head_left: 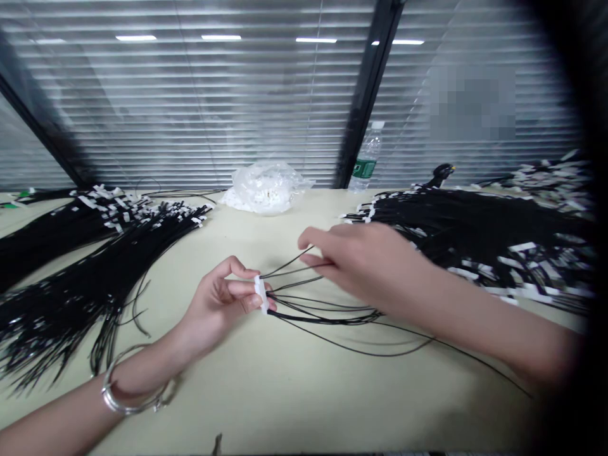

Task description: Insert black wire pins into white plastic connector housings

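Note:
Near the middle of the table, my left hand pinches a small white plastic connector between thumb and fingers. Several thin black wires run out of the connector's right side and sag toward the right. My right hand is above those wires, its fingers closed on one or more of the upper ones near the fingertips. Its palm side is turned away, so exactly how many wires it grips is hidden.
Bundles of black wires with white ends lie on the left. A larger heap of black wires with white connectors covers the right side. At the back stand a clear plastic bag of white pieces and a water bottle before the blinds.

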The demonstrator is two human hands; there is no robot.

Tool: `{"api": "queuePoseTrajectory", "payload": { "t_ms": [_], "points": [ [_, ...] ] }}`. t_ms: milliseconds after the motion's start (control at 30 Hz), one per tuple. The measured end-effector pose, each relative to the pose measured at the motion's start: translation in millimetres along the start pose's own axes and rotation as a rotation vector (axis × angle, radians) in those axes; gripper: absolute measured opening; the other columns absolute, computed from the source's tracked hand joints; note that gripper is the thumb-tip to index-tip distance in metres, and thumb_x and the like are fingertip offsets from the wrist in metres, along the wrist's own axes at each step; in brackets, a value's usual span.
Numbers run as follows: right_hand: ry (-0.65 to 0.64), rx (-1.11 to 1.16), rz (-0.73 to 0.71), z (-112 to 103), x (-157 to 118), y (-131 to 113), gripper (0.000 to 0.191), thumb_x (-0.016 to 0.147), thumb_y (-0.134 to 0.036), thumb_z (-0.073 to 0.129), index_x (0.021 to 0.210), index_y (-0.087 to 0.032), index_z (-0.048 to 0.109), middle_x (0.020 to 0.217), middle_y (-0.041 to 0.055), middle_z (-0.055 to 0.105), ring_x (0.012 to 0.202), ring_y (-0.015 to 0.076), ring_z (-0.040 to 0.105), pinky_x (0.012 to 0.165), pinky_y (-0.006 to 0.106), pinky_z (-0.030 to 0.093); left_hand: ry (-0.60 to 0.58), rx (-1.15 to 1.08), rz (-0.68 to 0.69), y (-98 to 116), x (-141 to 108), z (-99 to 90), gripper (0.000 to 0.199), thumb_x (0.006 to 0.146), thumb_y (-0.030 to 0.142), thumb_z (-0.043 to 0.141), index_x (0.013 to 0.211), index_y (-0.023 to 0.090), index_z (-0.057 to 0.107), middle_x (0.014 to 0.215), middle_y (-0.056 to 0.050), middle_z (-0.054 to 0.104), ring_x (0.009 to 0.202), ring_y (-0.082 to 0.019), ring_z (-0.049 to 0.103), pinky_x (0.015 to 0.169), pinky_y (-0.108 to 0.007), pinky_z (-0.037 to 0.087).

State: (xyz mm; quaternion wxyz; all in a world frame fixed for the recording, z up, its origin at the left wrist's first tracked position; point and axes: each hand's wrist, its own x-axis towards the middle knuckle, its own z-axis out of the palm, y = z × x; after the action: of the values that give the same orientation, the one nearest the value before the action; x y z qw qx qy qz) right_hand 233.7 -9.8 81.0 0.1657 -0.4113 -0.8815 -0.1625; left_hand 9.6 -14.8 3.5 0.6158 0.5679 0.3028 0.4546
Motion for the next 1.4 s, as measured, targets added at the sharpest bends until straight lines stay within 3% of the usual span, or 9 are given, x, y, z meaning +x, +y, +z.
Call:
{"api": "queuePoseTrajectory", "payload": {
  "t_ms": [233,367,533,633,800,1000,1133,1300,1400],
  "points": [
    [-0.011,0.769,0.176,-50.7,-1.3,34.2,0.012,0.084,-0.027,0.053,0.092,-0.023,0.06,0.053,-0.0049,0.051,0.045,0.0042,0.045,0.039,0.012,0.034,0.018,-0.018,-0.014,3.6,0.1,1.2,0.027,0.075,0.006,0.063,0.086,0.018,0.041,0.079,-0.003,0.072,0.072,-0.018,0.068,0.076,-0.038,0.051],
    [0.149,1.144,0.188,-51.5,1.3,22.4,0.012,0.083,-0.014,0.053,0.09,-0.02,0.061,0.067,-0.0026,0.058,0.057,0.003,0.051,0.05,0.01,0.044,-0.017,-0.02,-0.002,2.8,0.4,0.8,0.026,0.076,0.005,0.062,0.086,0.018,0.042,0.079,-0.002,0.073,0.073,-0.017,0.068,0.075,-0.036,0.051],
    [0.225,1.44,0.14,-44.0,5.9,14.5,0.018,0.083,-0.006,0.047,0.09,-0.016,0.06,0.088,0.0004,0.061,0.074,0.0038,0.056,0.068,0.011,0.049,-0.089,-0.055,0.018,0.5,0.1,0.7,0.023,0.079,0.005,0.059,0.087,0.018,0.042,0.078,-0.003,0.073,0.073,-0.017,0.068,0.074,-0.035,0.051],
    [0.244,1.401,0.105,-44.1,5.4,14.0,0.021,0.083,-0.005,0.044,0.091,-0.017,0.059,0.095,0.0012,0.062,0.08,0.0066,0.058,0.075,0.017,0.051,-0.099,-0.068,0.012,-0.3,0.3,1.0,0.023,0.079,0.006,0.059,0.087,0.018,0.041,0.08,-0.004,0.073,0.071,-0.018,0.069,0.071,-0.036,0.051],
    [0.345,0.913,0.076,-48.8,1.8,6.1,0.019,0.082,-0.007,0.051,0.096,-0.017,0.059,0.097,0.0009,0.059,0.081,0.01,0.06,0.074,0.024,0.052,-0.059,-0.074,-0.015,1.6,0.1,0.3,0.026,0.078,0.005,0.06,0.087,0.019,0.04,0.08,-0.002,0.073,0.073,-0.018,0.069,0.074,-0.035,0.05],
    [0.505,1.13,0.203,-44.7,0.9,9.6,0.028,0.077,0.004,0.044,0.095,-0.018,0.047,0.081,0.0022,0.061,0.072,0.015,0.062,0.058,0.027,0.05,-0.012,-0.079,-0.027,3.8,1.6,-2.7,0.027,0.079,0.006,0.059,0.087,0.021,0.038,0.077,-0.004,0.073,0.078,-0.018,0.068,0.078,-0.034,0.048],
    [0.178,1.006,0.198,-40.4,0.4,20.8,0.026,0.075,0.005,0.037,0.075,-0.016,0.053,0.072,-0.0002,0.059,0.059,0.0082,0.057,0.049,0.02,0.046,-0.002,-0.079,-0.03,4.1,1.2,-3.9,0.027,0.08,0.006,0.058,0.088,0.021,0.037,0.077,-0.003,0.073,0.079,-0.018,0.068,0.079,-0.034,0.047],
    [-0.237,0.821,0.12,-34.1,-3.9,18.5,0.028,0.074,0.002,0.038,0.071,-0.019,0.058,0.063,-0.0043,0.058,0.056,0.0064,0.053,0.049,0.017,0.043,-0.003,-0.097,-0.042,5.0,0.6,-3.6,0.027,0.079,0.006,0.058,0.088,0.022,0.037,0.08,-0.003,0.073,0.077,-0.018,0.069,0.077,-0.033,0.047],
    [-0.289,0.658,0.099,-23.2,-4.5,8.7,0.022,0.076,-0.006,0.044,0.074,-0.021,0.06,0.063,-0.0052,0.058,0.054,0.0065,0.05,0.049,0.018,0.038,-0.015,-0.095,-0.031,5.7,0.6,-2.6,0.028,0.079,0.007,0.058,0.088,0.021,0.037,0.08,-0.003,0.073,0.076,-0.018,0.069,0.077,-0.034,0.047]
  ]
}}
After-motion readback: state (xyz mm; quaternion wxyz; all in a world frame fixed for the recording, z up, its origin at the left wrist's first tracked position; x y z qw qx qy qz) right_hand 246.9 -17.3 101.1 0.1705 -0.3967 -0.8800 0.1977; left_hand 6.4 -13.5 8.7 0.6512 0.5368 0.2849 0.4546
